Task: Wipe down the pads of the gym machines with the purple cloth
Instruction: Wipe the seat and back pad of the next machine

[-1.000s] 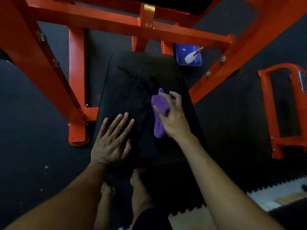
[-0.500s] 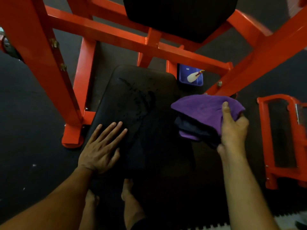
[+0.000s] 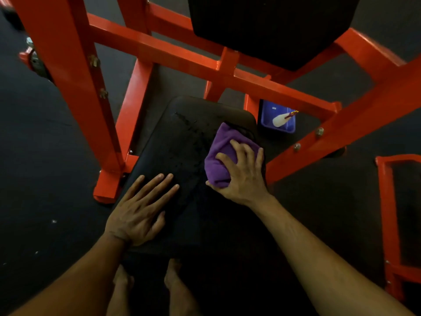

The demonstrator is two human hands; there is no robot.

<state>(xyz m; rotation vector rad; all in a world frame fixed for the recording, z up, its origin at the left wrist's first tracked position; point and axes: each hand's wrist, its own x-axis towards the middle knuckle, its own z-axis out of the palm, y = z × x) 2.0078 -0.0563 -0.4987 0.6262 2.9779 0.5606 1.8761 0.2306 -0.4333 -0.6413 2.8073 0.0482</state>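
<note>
Head view: right hand has its fingers curled over a bunched purple cloth, thumb tucked under the near edge, pressing it onto the far right part of the black seat pad. Cloth sits under and just ahead of those fingers, touching the pad, with its far tip near the pad's back right corner. Left hand lies flat on the near left part of the same pad, fingers straight and spread, gripping nothing; it is apart from the cloth, with bare pad between the two hands. Dark wet-looking streaks on the pad ahead of the left fingers. Beyond both hands, an orange steel frame crosses the view, with one upright post left of the left hand and a diagonal beam right of the right hand; bolt heads visible on both. A second black pad hangs above the frame, well beyond the fingers. Past the cloth, behind the crossbar, a blue bin sits on the dark floor holding a white bottle; bottle's top colours too small to read. Another orange frame piece stands far right of the right forearm. Person's bare feet show on the floor below the pad's near edge.
</note>
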